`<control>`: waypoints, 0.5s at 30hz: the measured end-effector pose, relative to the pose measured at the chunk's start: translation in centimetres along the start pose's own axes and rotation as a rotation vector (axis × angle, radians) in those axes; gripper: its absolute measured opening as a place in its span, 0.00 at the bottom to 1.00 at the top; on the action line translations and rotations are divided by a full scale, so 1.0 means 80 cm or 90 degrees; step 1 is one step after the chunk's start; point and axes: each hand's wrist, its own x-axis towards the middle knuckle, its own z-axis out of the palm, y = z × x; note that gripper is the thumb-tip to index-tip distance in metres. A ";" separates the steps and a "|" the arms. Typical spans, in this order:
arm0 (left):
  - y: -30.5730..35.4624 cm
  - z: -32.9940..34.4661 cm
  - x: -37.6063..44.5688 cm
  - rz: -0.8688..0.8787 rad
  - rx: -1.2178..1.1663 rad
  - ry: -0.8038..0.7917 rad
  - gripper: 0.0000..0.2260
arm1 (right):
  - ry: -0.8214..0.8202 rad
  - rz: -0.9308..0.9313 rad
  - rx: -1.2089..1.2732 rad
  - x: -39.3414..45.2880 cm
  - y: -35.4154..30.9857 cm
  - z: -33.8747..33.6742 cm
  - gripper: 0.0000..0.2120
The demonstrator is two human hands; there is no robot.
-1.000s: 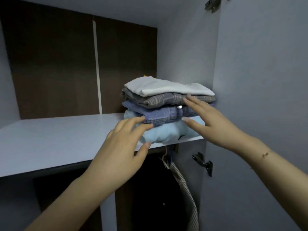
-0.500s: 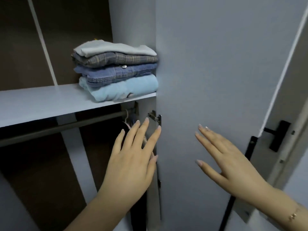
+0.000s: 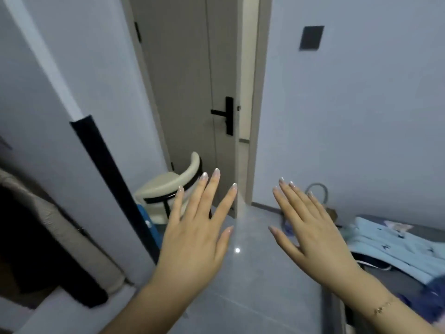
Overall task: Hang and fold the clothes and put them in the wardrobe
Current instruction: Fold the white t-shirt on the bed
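My left hand (image 3: pixel 195 235) and my right hand (image 3: pixel 305 227) float in front of me over the grey floor, fingers straight and spread, holding nothing. A light blue patterned garment (image 3: pixel 390 247) lies on a bed at the right edge, just beyond my right hand. The open wardrobe door (image 3: pixel 79 121) with its black edge handle stands at the left. Dark and beige clothes (image 3: pixel 48 227) hang inside the wardrobe at the far left. The folded stack on the shelf is out of view.
A cream chair (image 3: pixel 173 189) stands behind the wardrobe door, with something blue under it. The closed room door (image 3: pixel 192 92) with a black handle is straight ahead. A small bag with a looped handle (image 3: pixel 317 196) sits on the floor by the wall.
My view has swung right, away from the shelf and folded stack toward the room door and bed. Both hands left the stack and stayed spread and empty.
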 end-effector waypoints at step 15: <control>0.353 0.156 0.109 0.408 -0.236 -0.117 0.25 | -0.045 0.497 -0.052 -0.293 0.233 -0.019 0.31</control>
